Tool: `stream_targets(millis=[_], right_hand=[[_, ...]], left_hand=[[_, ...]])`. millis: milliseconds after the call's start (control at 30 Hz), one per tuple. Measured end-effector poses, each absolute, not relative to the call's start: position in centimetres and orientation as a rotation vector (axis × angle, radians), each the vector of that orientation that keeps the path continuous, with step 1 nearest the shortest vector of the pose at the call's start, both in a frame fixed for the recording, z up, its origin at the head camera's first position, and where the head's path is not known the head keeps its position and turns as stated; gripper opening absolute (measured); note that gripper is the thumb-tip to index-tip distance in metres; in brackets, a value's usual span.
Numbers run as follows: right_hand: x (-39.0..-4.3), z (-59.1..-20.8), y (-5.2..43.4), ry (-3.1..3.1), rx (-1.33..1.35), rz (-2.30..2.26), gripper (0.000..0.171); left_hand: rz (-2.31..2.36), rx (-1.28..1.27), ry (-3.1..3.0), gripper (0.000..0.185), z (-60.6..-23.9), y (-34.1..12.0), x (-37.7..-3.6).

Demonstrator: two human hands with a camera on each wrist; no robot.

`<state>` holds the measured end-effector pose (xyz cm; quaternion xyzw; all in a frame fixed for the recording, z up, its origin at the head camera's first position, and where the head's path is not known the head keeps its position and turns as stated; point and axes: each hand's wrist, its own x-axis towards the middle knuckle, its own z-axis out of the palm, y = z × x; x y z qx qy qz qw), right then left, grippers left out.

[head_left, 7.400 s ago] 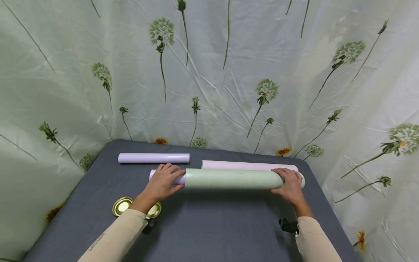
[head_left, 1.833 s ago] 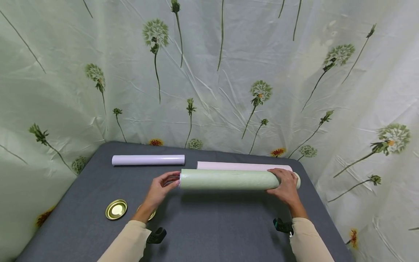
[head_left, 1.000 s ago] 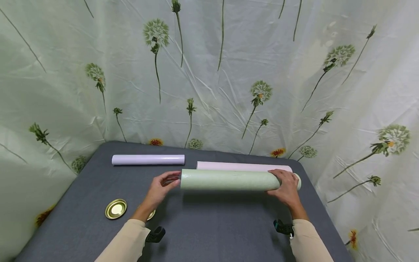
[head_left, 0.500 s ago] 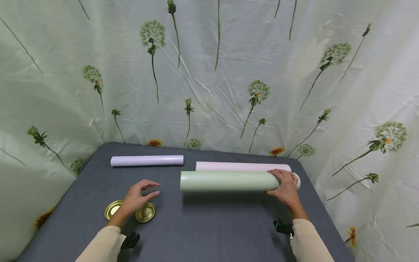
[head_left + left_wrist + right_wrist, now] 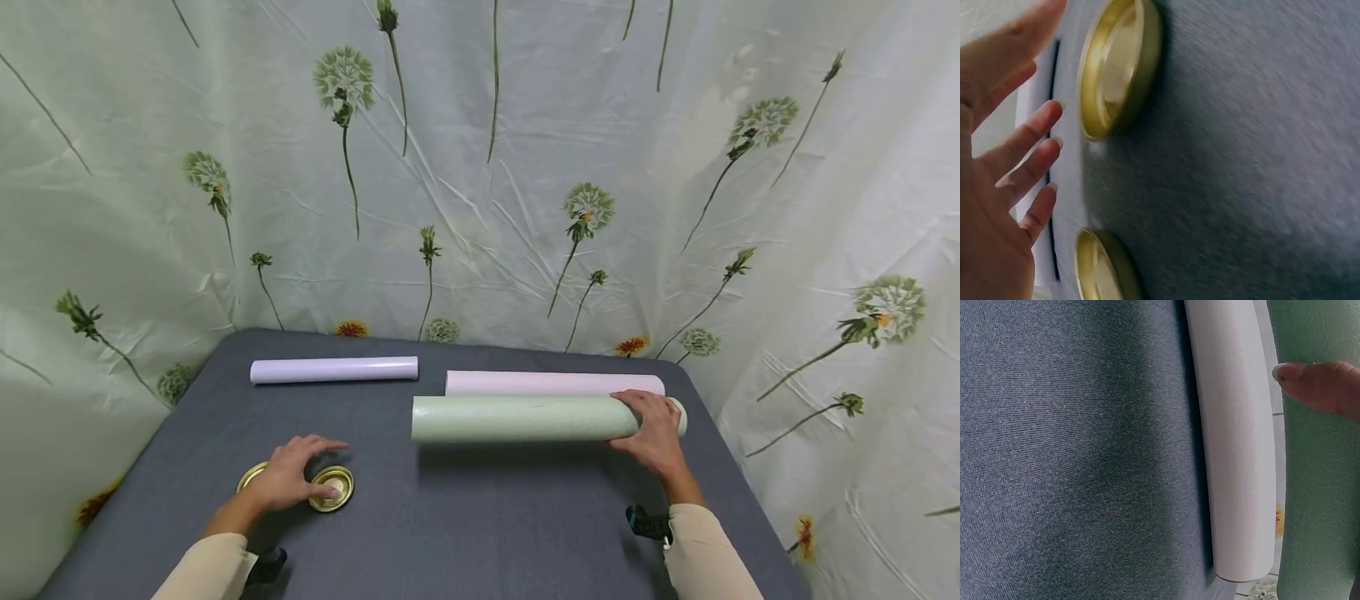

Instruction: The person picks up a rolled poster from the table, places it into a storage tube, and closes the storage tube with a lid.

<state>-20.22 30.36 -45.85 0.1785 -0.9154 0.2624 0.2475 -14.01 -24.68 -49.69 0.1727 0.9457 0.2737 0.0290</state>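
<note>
My right hand grips a pale green tube near its right end and holds it level above the table. In the right wrist view the thumb lies along the green tube. My left hand hovers low over two round gold metal lids, fingers spread and nothing held. One gold lid lies by the thumb; the other gold lid is partly hidden behind the hand. Both show in the left wrist view, an upper lid and a lower lid, apart from the fingers.
A glossy lavender roll lies at the back left of the dark grey table. Behind the green tube lies a pale pink roll. A curtain with dandelion print hangs along the table's back and sides.
A lavender roll that stuck out of the green tube's left end has gone inside. My left hand has left that end and moved left and down to the lids. The right hand keeps its grip.
</note>
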Motion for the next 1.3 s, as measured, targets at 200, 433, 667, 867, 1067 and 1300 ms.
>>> stream_targets(millis=[200, 433, 667, 867, 1067, 1300], right_hand=[[-20.2, -45.9, 30.5, -2.475, 0.491, 0.715, 0.074], [-19.9, -45.7, 30.8, -2.475, 0.470, 0.714, 0.073], [-19.8, -45.9, 30.5, -2.481, 0.475, 0.727, 0.073], [-20.0, -46.2, 30.1, -2.469, 0.485, 0.730, 0.073], [-19.9, -46.2, 30.1, -2.453, 0.488, 0.719, 0.075], [-19.8, -46.1, 30.3, -2.476, 0.485, 0.711, 0.074]], left_hand=[[0.778, 0.537, 2.894, 0.082, -50.9, -24.9, -13.5], [0.794, 0.526, 2.920, 0.072, -51.8, -24.7, -13.4], [0.788, 0.504, 2.938, 0.066, -51.9, -24.8, -13.2], [0.807, 0.501, 2.965, 0.066, -51.7, -25.1, -13.2], [0.776, 0.502, 2.985, 0.067, -52.0, -24.9, -13.4], [0.748, 0.552, 3.017, 0.067, -52.1, -24.3, -13.5]])
